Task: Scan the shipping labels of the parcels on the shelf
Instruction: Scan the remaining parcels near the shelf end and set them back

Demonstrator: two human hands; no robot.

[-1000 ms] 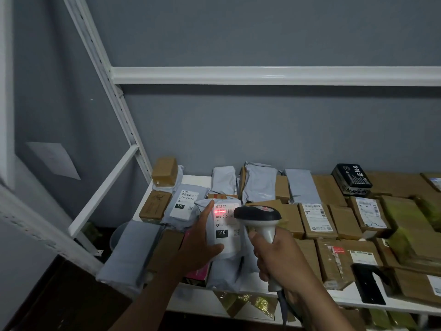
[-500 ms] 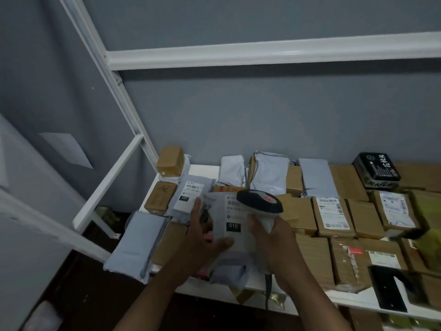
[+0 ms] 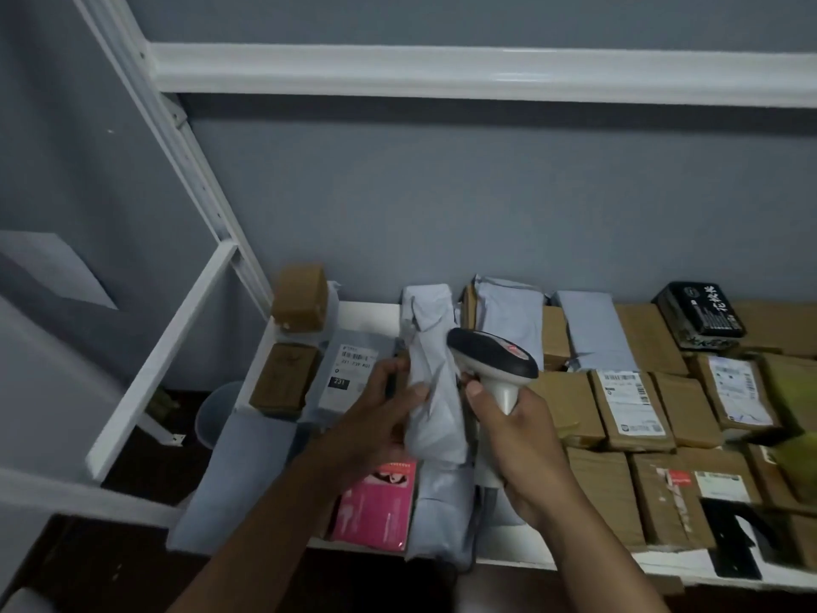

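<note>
Forearms reaching up from the bottom edge, two of them, bare. Right hand (image 3: 519, 435) gripping the pale handle of one barcode scanner (image 3: 493, 360), fingers wrapped round the handle, dark head tilting up and left with a red glow on top. Left hand (image 3: 376, 418) holding one grey poly mailer (image 3: 435, 404) upright just beside the scanner head, thumb pressing on its near face, other fingers curling behind; plain crumpled side facing the camera, label not showing. Lying below the hands at the front edge of the white shelf (image 3: 371, 314): one pink packet (image 3: 376, 506), one more grey mailer (image 3: 446, 493) touching its right side, one flat grey bag (image 3: 230, 471) overhanging the left end. Sitting a little farther left: one grey mailer with a label reading 231 (image 3: 351, 373), beside two small brown boxes (image 3: 285, 382), one behind the other. Filling the right side: brown cartons packed edge to edge, three white shipping labels (image 3: 628, 400) facing up, exact carton count hard to tell. Lying at the front right: one black bag (image 3: 734, 541). Standing along the back: three grey mailers (image 3: 592, 329) and one black box with white characters (image 3: 698, 311). Running above: one white crossbar (image 3: 442, 70) against the grey wall (image 3: 442, 205).
</note>
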